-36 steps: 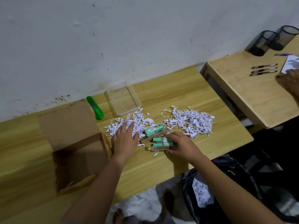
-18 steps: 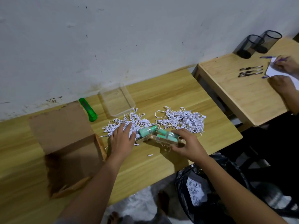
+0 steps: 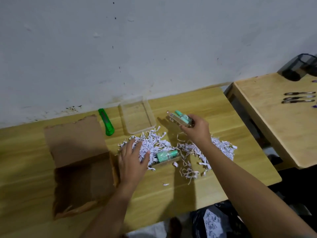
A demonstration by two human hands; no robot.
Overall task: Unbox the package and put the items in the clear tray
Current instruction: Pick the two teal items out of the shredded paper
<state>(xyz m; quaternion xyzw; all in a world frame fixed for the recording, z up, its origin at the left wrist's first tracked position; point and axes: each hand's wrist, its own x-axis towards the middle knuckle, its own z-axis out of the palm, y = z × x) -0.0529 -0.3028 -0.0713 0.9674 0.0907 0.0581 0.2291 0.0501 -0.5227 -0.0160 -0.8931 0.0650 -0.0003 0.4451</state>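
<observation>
My right hand point(image 3: 196, 129) holds a small pack of mint-green tubes point(image 3: 180, 118) in the air, just right of the clear tray point(image 3: 137, 115), which stands near the wall with nothing visible inside. My left hand point(image 3: 132, 158) rests flat with fingers spread on the shredded white paper point(image 3: 154, 143). A second mint-green item in a cardboard holder point(image 3: 165, 156) lies among the shreds, right beside my left hand. The opened cardboard box point(image 3: 80, 167) sits at the left with its flap up.
A green utility knife point(image 3: 106, 124) lies between the box and the tray. More paper shreds point(image 3: 221, 148) spread to the right. A second wooden table point(image 3: 277, 117) at the right carries pens point(image 3: 299, 97) and dark cups point(image 3: 298, 67). A black bag point(image 3: 214, 220) sits below the table edge.
My right hand lifted the pack of green tubes off the table and carried it up toward the tray. My left hand stayed on the shreds. The camera view shifted.
</observation>
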